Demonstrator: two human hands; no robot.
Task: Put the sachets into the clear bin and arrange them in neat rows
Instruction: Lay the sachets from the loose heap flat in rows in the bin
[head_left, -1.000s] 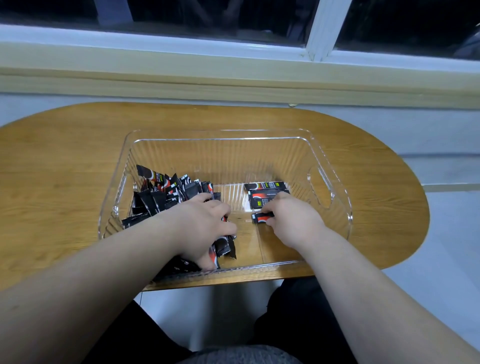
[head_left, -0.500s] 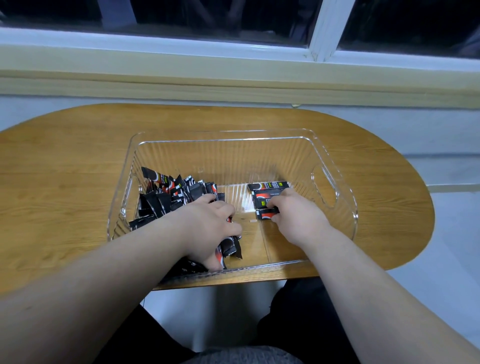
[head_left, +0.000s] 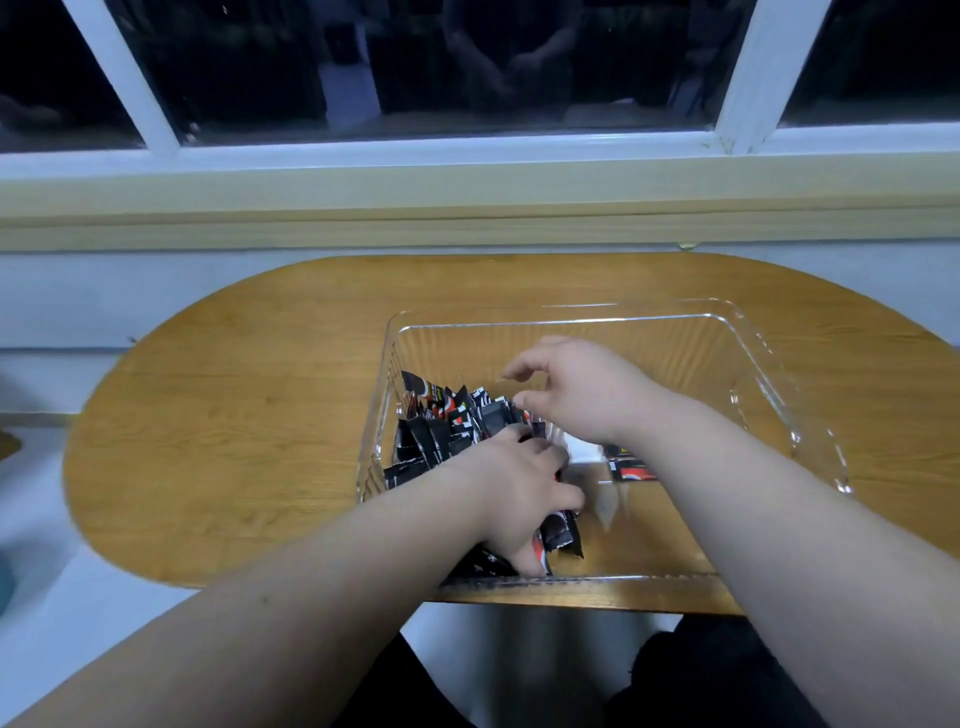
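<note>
A wooden oval table (head_left: 249, 415) stands under a window (head_left: 467, 67) with dark panes. On the right part of the table sits the clear bin (head_left: 774, 400), and all the sachets (head_left: 447, 421) that can be seen are inside it. Most of them, black with red marks, lie in a loose heap against the left wall of the bin. A few flat sachets (head_left: 631, 470) lie side by side near the middle of the bin floor, partly hidden by the right forearm.

The left hand (head_left: 519, 488) is down in the bin at the near edge of the heap. Its grip is closed, with the fingers curled round several sachets. The right hand (head_left: 582, 389) hangs above the heap, just beyond the left hand. Its grip is wide, with thumb and bent fingers apart, and it holds nothing.
</note>
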